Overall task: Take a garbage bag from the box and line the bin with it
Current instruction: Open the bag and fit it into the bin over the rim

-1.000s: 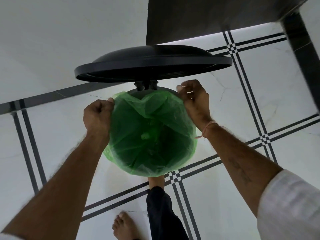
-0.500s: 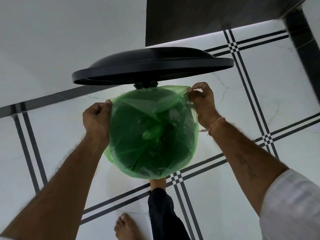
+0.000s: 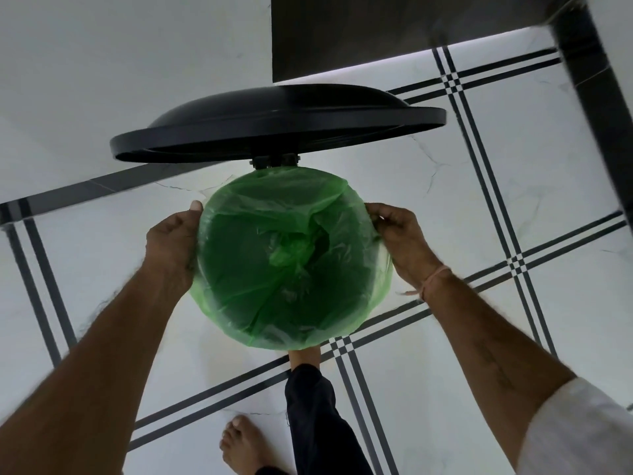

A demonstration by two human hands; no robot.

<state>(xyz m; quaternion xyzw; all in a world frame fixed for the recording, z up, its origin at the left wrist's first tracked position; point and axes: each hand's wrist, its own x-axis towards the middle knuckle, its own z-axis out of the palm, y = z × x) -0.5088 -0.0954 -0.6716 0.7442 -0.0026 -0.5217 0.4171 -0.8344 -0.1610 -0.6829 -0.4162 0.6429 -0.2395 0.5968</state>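
A translucent green garbage bag (image 3: 260, 269) is stretched over the round mouth of a black pedal bin and folds down around its rim on all sides; the bin's body is hidden under the plastic. The bin's black lid (image 3: 277, 125) stands raised behind it. My left hand (image 3: 171, 241) presses against the bag on the bin's left side, fingers curled on the plastic. My right hand (image 3: 399, 238) pinches the bag's edge on the right side. The box is out of view.
The bin stands on a white marble floor (image 3: 445, 371) with black inlaid lines. My foot (image 3: 303, 358) rests at the bin's front, the other bare foot (image 3: 243, 443) nearer me. A dark furniture panel (image 3: 394, 25) and dark post (image 3: 596, 97) stand behind right.
Both hands have slid from the back of the rim down to its sides, and the bag's edge now covers the back of the rim. The lid stays raised.
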